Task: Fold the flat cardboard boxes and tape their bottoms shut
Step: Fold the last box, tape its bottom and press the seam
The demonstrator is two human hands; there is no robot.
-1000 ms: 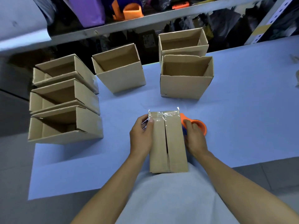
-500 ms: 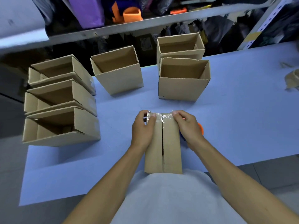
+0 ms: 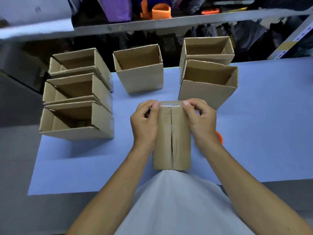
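At six o'clock, against the person's body, the box [image 3: 171, 136] stands bottom-up at the near desk [image 3: 262, 126] edge; it looks light, stiff and easily dented, so its corners are the best hold. Left hand [image 3: 145, 122] and right hand [image 3: 200, 121] pinch the slippery tape [image 3: 170, 105] over its far edge. Finished boxes [image 3: 76, 106] crowd nine to one o'clock, leaving open room at three.

Matt brown cardboard box [image 3: 171, 138] under my fingers, rough at the flap edges; glossy clear tape [image 3: 169, 104] crinkles along its far edge. Smooth matt blue table [image 3: 264, 126]; cardboard boxes [image 3: 76, 106] stand around.
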